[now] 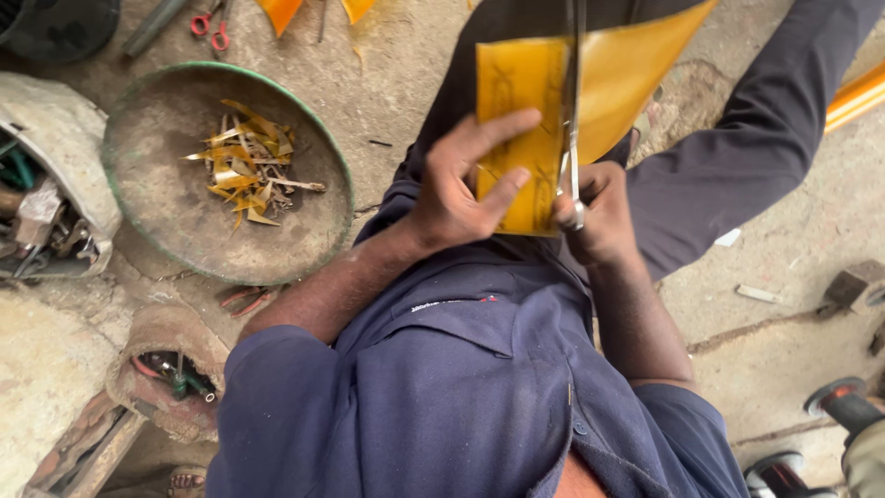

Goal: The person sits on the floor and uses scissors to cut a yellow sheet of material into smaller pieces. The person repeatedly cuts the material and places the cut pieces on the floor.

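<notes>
Just above the lap of the seated person, in the upper middle of the head view, a thin yellow sheet [516, 120] is held up with its upper part curling away to the right. It looks light, glossy and flexible, more like film or thin laminate than board, so it would likely flop and slip unless pinched close to the cut line. The left hand [461, 184] is clamped on it: the thumb lies across the near face, and a finger presses lower down on the same face. The right hand [599, 217] is closed around the handles of a pair of scissors [572, 138], whose long metal blades run up along the sheet's right edge; whether the blades are apart or together I cannot tell. Both forearms come out of dark blue sleeves, and a dark trouser leg stretches off to the upper right.

To the left, on the concrete floor [396, 83], sits a wide shallow pan [166, 194] with a green rim, holding a loose heap of narrow yellow offcuts [244, 161]. Further left, a worn grey container [55, 138] holds what look like mixed metal tools. Below it, a rounded worn holder [171, 369] contains a few more tools. A red-handled tool [212, 28] lies at the top edge.
</notes>
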{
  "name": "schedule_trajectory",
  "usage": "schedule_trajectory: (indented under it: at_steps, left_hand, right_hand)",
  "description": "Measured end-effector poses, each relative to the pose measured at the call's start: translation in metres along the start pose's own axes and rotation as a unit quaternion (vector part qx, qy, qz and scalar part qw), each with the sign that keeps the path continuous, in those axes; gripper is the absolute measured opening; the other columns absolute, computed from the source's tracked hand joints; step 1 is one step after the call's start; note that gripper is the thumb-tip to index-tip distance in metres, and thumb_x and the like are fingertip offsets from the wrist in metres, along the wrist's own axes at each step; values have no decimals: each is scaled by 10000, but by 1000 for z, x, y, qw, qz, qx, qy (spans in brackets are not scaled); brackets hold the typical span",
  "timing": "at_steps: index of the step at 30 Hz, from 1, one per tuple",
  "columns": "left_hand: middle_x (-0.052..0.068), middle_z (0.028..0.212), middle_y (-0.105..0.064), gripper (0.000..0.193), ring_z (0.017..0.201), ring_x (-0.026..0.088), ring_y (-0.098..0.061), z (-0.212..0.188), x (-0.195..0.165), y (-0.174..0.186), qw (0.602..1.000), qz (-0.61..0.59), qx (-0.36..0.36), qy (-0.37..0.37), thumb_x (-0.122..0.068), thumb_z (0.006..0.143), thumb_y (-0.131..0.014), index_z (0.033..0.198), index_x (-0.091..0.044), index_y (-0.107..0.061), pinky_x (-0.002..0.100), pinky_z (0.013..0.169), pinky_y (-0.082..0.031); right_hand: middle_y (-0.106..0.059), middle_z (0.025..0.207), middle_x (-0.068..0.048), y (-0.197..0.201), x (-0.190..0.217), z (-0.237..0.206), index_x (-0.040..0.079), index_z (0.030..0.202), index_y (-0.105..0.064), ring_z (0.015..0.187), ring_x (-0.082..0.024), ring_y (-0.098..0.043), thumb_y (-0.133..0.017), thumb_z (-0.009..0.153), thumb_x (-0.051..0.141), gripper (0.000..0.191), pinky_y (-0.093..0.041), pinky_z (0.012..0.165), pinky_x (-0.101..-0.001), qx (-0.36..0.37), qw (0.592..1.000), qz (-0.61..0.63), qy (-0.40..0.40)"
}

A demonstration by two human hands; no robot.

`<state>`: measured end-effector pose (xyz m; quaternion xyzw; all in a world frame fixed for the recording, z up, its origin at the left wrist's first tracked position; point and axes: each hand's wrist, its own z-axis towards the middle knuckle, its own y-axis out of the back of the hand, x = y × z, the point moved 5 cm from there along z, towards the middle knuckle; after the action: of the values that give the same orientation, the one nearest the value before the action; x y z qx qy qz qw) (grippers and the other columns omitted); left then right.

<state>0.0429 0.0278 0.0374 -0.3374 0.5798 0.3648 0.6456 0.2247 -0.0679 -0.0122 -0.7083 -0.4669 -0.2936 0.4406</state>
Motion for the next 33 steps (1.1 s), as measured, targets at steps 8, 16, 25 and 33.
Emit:
schedule_trajectory:
  at_steps: [8, 16, 25, 33]
  left_hand:
    - [144, 1388, -619, 546, 1282, 235, -650, -8, 8, 3, 999, 41, 18, 5, -33, 970, -765, 1467, -41, -542, 312, 1128, -532]
    - [100, 1518, -392, 1247, 1402, 186, -507, 13, -20, 0, 996, -74, 24, -34, -157, 876, -853, 1683, -137, 98, 344, 1201, -476]
    - [212, 1233, -671, 439, 1090, 280, -693, 9, 88, 92, 929, 96, -224, 278, -176, 1012, -697, 1341, 72, -547, 427, 977, -578]
    - [188, 1128, -659, 526, 925, 316, -710, 103, 266, 161, 877, -163, -381, 244, 44, 788, -779, 1242, 47, -513, 504, 801, -635]
  right_hand:
    - [-676, 795, 2, -1, 18, 22, 20, 830, -670, 710, -69, -602, -941, 823, 466, 522, -460, 655, -233, 5, 998, -9, 60]
    - [-628, 786, -38, 0, 23, 42, -20, 871, -644, 712, -92, -567, -935, 844, 342, 465, -440, 659, -225, 9, 981, -142, 132]
    - [-747, 920, -72, -1, 30, 29, -48, 1032, -716, 787, -137, -720, -846, 975, 324, 398, -599, 734, -271, -93, 968, -166, 164]
    - [-677, 1076, -34, 147, 64, 9, -3, 1174, -673, 934, -119, -644, -781, 945, 373, 453, -516, 850, -299, -218, 937, 4, 274]
